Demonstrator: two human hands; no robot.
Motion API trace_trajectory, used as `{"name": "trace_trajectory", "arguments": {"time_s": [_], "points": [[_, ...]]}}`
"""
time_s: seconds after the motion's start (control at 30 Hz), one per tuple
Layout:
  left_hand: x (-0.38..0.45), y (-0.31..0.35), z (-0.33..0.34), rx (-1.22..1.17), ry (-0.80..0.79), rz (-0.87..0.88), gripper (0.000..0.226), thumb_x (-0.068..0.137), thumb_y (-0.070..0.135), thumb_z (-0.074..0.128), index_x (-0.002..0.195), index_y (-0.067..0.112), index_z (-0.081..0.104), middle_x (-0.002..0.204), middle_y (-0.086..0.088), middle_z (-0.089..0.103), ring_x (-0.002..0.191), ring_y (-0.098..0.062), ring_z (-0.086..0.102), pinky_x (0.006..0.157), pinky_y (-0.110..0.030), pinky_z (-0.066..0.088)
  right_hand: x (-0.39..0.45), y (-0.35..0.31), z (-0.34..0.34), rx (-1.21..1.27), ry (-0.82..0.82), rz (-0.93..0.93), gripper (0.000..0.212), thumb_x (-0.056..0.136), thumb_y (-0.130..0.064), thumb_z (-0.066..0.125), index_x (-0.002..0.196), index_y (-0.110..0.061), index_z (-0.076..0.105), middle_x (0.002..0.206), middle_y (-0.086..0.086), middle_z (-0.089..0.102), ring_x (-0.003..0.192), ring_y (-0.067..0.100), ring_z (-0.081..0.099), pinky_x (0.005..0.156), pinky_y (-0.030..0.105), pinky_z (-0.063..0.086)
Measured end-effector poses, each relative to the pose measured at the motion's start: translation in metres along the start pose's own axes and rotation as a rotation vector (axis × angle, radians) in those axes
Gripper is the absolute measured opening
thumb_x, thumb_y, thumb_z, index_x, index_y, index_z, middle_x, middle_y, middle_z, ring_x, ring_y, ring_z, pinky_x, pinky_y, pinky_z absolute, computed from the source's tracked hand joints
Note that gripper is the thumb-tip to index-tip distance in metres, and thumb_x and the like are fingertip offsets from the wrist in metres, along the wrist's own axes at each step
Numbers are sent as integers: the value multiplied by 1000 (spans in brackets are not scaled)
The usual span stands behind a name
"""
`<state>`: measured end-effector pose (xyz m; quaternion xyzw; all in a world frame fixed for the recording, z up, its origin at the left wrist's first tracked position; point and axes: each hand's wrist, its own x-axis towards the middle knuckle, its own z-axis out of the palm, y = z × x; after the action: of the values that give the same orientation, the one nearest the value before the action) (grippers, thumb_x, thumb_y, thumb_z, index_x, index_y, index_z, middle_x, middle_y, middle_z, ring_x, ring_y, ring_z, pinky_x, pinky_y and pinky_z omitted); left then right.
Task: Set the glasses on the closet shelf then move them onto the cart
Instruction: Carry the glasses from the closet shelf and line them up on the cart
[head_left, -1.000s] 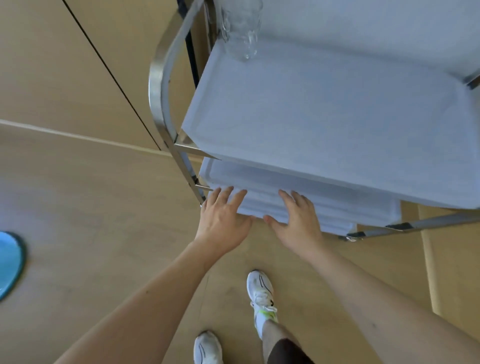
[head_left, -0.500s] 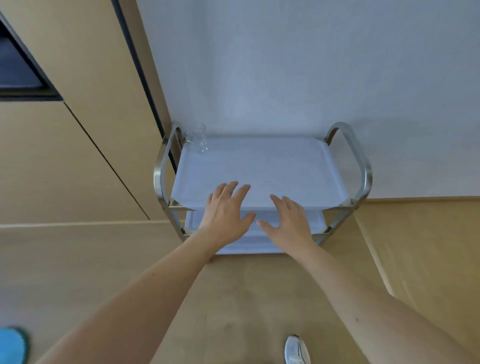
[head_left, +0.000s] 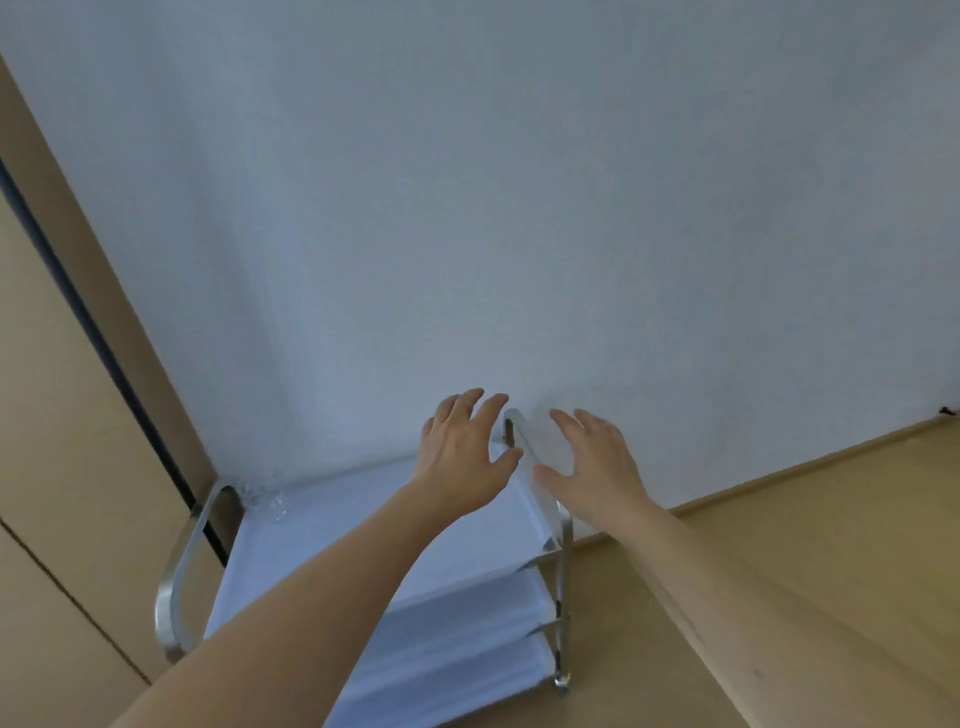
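Nearest the camera, two bare forearms are extended forward, the left crossing over the cart (head_left: 291, 551) and the right passing outside its right side.

Item: cart. White tiered trays are carried in a metal frame, with a looped handle at either end. It is parked in a corner, against the pale wall (head_left: 519, 208) and beside a tan closet door (head_left: 62, 467), which probably keeps the closet within a short reach.

Item: left hand (head_left: 462, 457). It is held in the air above the far right part of the top tray, palm down, fingers spread and relaxed, nothing grasped.

Item: right hand (head_left: 597, 467). It is held just past the right handle (head_left: 540, 478), fingers loose and empty likewise. Contact with the handle cannot be confirmed. Both hands are judged to be free because no load is carried at present.

Item: glasses (head_left: 265, 496). Clear glassware is seen at the far left corner of the top tray, close to the left handle and well apart from both hands. The count cannot be told, as the glass is faint and blurred.

Changes against the earlier frames: the hands are no longer at the near edge of the lower trays but are raised to the right end of the cart. More wall is taken in by the view, the shoes and a blue object at the left edge are gone from sight, and the glasses are unchanged in their corner.
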<state>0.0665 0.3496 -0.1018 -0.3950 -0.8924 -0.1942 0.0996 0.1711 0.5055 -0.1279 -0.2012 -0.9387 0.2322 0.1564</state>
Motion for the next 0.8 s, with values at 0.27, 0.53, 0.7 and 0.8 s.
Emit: {"name": "trace_trajectory", "arguments": {"time_s": [0.27, 0.53, 0.7, 0.8], "points": [[88, 161, 31, -167, 34, 202, 69, 93, 47, 62, 154, 27, 36, 161, -7, 33, 148, -28, 25, 118, -46, 30, -13, 122, -123, -78, 173, 133, 80, 94, -57, 57, 159, -31, 20, 167, 3, 15, 154, 25, 7, 123, 42, 18], [136, 304, 69, -256, -16, 430, 70, 93, 48, 62, 154, 27, 35, 162, -6, 30, 150, -28, 22, 119, -47, 28, -48, 227, -223, -174, 304, 331, 79, 95, -51, 59, 160, -29, 20, 167, 6, 15, 153, 27, 9, 124, 43, 18], [160, 367, 95, -304, -66, 563, 70, 94, 49, 62, 154, 28, 35, 163, -6, 28, 151, -27, 20, 120, -47, 27, -61, 269, -257, -205, 372, 451, 78, 94, -46, 60, 159, -28, 22, 166, 6, 17, 153, 26, 10, 123, 41, 19], [180, 398, 111, -332, -97, 645, 70, 93, 48, 62, 154, 29, 34, 163, -6, 27, 151, -27, 19, 121, -46, 25, -65, 289, -272, -242, 405, 521, 77, 93, -44, 61, 159, -28, 23, 165, 7, 19, 152, 27, 12, 122, 40, 18]]}}
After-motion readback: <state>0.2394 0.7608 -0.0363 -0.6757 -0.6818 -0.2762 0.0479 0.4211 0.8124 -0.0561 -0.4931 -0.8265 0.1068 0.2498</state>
